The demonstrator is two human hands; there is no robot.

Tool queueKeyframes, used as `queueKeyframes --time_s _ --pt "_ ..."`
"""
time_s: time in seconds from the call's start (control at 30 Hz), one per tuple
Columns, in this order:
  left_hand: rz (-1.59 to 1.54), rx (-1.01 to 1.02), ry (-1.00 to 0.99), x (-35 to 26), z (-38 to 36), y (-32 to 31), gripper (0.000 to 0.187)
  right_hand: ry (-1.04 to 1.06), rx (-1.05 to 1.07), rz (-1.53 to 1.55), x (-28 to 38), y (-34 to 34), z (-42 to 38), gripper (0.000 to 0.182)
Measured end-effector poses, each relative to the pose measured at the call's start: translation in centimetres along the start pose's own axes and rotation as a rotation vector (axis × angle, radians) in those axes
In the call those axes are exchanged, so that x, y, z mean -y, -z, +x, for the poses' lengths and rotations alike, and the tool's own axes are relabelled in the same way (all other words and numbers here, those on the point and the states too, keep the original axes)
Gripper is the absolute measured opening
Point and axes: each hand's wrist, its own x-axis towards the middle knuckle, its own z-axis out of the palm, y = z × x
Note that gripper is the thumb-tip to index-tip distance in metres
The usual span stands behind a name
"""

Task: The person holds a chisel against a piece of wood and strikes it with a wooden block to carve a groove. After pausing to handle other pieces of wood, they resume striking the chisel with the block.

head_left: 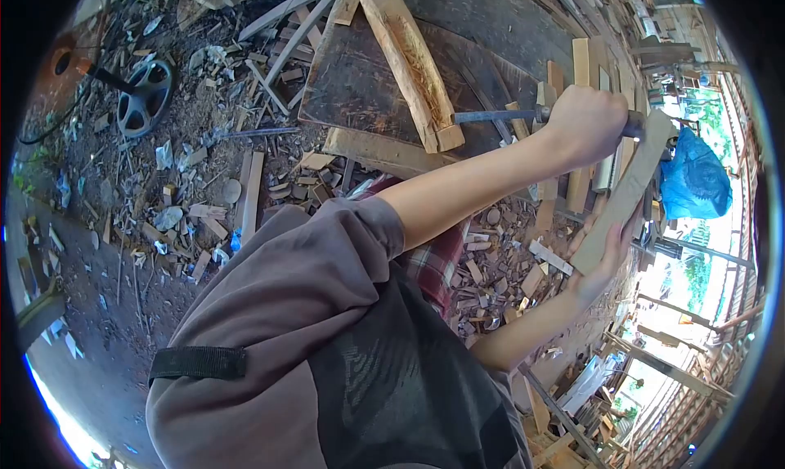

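My left hand [587, 119] is closed around the handle of a chisel [499, 116]. Its metal blade points left, and the tip meets the near end of a long wooden piece [409, 60] with a rough hollow cut along it. That piece lies on a dark, worn wooden bench [352, 85] and reaches over its edge. In my right hand [603, 264] is a flat wooden board [625, 195], gripped at its lower end. The board's upper part overlaps the butt of the chisel handle in this view.
Wood chips and offcuts [499, 281] litter the ground beside the bench. A wheel-shaped metal part [147, 99] lies at the upper left. Planks [580, 68] stand beyond my left hand, and a blue plastic bag [695, 179] hangs at the right.
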Motion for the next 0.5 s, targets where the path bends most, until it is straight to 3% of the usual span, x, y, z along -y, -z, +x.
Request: queueKeyframes --time_s 0.5 --pt "-0.041 -0.132 -0.011 -0.3 -0.4 2.9 0.023 -0.068 -0.050 0.031 -0.1 0.5 -1.4 0.058"
